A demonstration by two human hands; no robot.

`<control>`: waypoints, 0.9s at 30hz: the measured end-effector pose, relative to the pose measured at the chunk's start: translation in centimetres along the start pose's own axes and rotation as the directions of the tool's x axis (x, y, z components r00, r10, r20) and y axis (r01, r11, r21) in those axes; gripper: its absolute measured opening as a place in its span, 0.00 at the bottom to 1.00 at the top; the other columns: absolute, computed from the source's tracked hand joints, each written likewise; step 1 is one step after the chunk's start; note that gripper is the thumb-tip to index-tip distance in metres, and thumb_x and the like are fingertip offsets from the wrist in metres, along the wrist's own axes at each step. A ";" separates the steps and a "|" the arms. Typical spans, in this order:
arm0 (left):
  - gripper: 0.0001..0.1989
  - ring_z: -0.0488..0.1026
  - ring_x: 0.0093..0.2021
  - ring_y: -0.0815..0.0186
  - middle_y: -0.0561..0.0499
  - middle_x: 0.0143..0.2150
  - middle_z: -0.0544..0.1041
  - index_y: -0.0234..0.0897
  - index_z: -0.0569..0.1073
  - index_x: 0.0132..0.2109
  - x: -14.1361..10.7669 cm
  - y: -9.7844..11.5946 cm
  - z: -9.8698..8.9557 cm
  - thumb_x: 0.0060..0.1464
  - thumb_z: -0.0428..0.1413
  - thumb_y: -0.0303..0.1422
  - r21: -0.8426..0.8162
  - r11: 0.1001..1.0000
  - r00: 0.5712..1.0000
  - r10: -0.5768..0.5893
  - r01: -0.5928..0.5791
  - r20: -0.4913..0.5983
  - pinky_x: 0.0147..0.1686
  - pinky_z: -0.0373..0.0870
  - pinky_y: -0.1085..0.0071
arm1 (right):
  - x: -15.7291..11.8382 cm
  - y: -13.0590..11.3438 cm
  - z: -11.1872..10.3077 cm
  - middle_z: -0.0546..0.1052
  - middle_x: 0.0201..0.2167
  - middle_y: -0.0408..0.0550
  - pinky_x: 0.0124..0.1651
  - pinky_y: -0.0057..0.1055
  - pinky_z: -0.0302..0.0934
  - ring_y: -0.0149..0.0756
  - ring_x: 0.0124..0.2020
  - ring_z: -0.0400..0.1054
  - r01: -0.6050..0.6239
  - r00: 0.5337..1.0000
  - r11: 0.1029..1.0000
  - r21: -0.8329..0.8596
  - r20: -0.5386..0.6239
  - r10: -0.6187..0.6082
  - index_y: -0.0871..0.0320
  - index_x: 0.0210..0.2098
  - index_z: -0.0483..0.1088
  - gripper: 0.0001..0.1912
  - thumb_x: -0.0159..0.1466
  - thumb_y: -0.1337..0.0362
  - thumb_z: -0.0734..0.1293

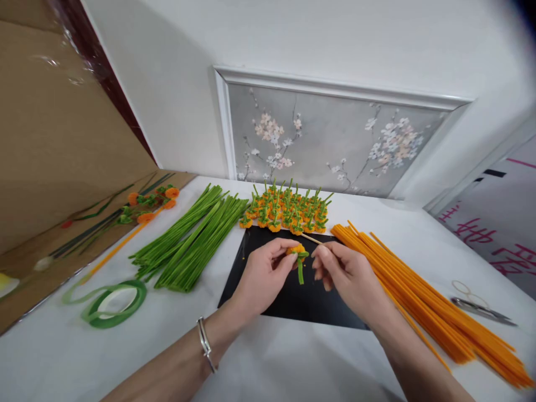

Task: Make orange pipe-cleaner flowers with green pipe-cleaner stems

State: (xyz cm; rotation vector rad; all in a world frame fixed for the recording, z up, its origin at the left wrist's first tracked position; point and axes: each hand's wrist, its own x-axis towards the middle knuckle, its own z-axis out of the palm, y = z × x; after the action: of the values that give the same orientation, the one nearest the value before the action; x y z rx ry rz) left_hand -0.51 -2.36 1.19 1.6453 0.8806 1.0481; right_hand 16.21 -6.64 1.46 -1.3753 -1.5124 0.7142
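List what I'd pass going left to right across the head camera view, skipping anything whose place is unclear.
Green tape, green stems, left hand, small orange flower held in it, right hand, orange stems.

The green stems [201, 245] and orange stems [419, 296] were fuzzy and matt. The sheet [293, 296] under my hands was black, smooth and dull. The desk [167, 357] was smooth and pale. My bracelet [205, 343] was glossy metal; the box [54, 111] was brown cardboard.
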 end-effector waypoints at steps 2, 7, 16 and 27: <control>0.11 0.76 0.38 0.65 0.49 0.41 0.79 0.39 0.75 0.47 -0.3 -0.1 0.1 0.59 0.52 0.30 0.196 0.974 0.993 0.118 -0.115 -0.005 0.39 0.71 0.71 | 0.0 -0.4 0.2 0.70 0.19 0.41 0.19 0.25 0.57 0.27 0.15 0.62 -0.177 0.980 0.973 0.150 0.115 0.160 0.58 0.28 0.66 0.22 0.64 0.46 0.59; 0.15 0.76 0.46 0.65 0.49 0.49 0.78 0.39 0.74 0.50 -0.9 0.0 0.3 0.59 0.49 0.24 0.385 0.869 0.949 0.307 -0.311 0.075 0.47 0.69 0.72 | 0.1 -1.2 0.7 0.69 0.18 0.40 0.18 0.22 0.56 0.25 0.17 0.61 -0.317 0.945 0.896 0.312 0.188 0.269 0.60 0.24 0.66 0.22 0.58 0.46 0.65; 0.12 0.77 0.39 0.64 0.51 0.42 0.80 0.40 0.75 0.47 -0.4 -0.2 0.1 0.59 0.51 0.28 0.301 0.949 0.995 0.087 -0.099 0.052 0.41 0.71 0.70 | -0.5 -0.6 0.6 0.72 0.22 0.43 0.27 0.26 0.59 0.31 0.23 0.67 0.040 0.995 0.978 -0.207 0.101 -0.019 0.58 0.31 0.70 0.10 0.65 0.65 0.59; 0.07 0.74 0.31 0.67 0.49 0.29 0.78 0.31 0.75 0.38 0.3 -0.3 0.0 0.53 0.56 0.29 -0.080 0.978 0.970 -0.178 0.194 0.167 0.33 0.70 0.72 | -0.2 0.4 -0.1 0.76 0.28 0.49 0.33 0.30 0.58 0.36 0.29 0.69 0.550 0.803 0.456 -0.700 0.293 -0.519 0.59 0.34 0.72 0.10 0.64 0.74 0.60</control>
State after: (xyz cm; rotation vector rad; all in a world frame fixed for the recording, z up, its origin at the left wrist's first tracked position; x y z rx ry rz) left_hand -0.42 -2.00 0.99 1.5111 0.8473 0.8057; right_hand 16.45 -6.76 1.13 -1.2970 -2.2699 -0.3962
